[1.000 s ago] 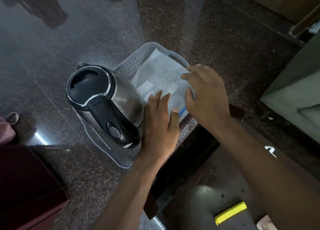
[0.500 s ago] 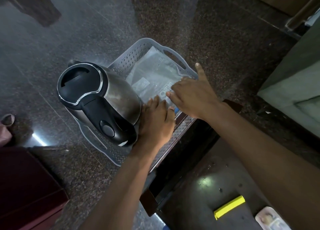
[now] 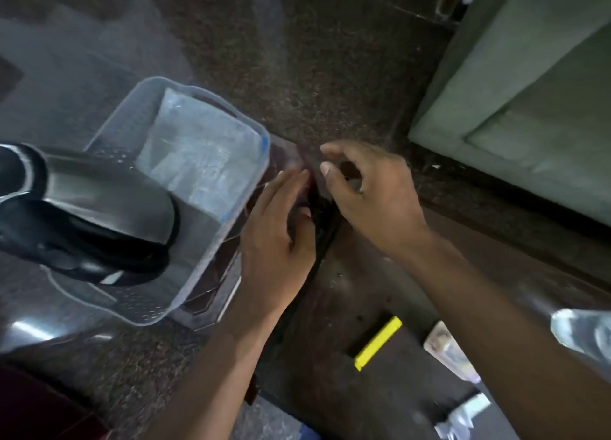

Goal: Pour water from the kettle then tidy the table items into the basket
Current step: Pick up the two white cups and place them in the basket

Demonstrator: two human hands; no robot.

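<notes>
Bare and empty, our two hands sit just right of the basket. Our left hand lies with fingers nearly straight and relaxed, close beside the basket's right rim; whether it touches we cannot tell. Our right hand hovers beside it, fingers loosely curled, thumb and forefinger apart, gripping nothing. One pale plastic basket stands on the dark stone table, holding one steel kettle at its left and one clear plastic packet at its far right. One yellow bar lies nearer us, lower down.
</notes>
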